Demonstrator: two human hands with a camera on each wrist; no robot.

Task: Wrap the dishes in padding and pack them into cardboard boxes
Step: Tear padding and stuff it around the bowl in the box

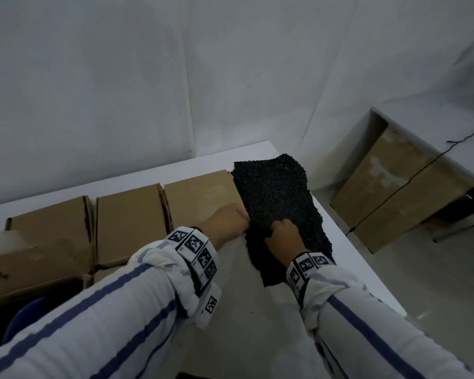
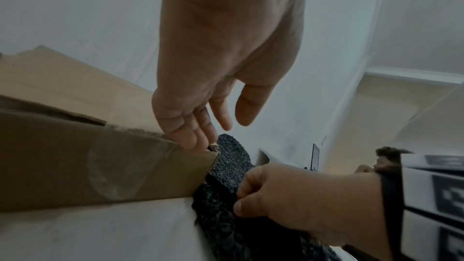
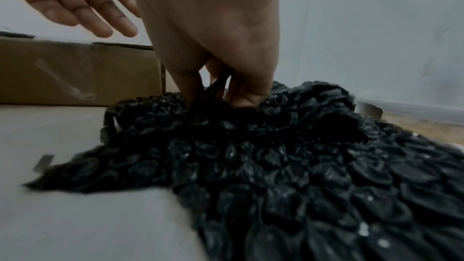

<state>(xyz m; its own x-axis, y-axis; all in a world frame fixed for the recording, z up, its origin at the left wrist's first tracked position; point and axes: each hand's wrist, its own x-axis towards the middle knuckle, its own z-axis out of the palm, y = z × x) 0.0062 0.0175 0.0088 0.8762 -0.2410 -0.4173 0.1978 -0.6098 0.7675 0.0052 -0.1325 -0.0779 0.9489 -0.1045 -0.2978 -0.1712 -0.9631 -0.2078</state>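
A black bubble-wrap sheet (image 1: 279,198) lies on the white table (image 1: 238,291) at its far right corner. My right hand (image 1: 281,229) pinches a fold of the bubble wrap (image 3: 251,156) between thumb and fingers. My left hand (image 1: 237,217) hovers beside it with straight, relaxed fingers (image 2: 198,136) near the corner of a closed cardboard box (image 1: 203,201), holding nothing. No dish shows clearly; a blue rounded shape (image 1: 25,318) sits in an open box at the lower left.
Three closed cardboard boxes (image 1: 129,222) stand in a row along the table's back edge, left of the wrap. An open box (image 1: 25,272) is at the near left. Large boxes (image 1: 394,187) and a black cable (image 1: 422,170) lie on the floor right.
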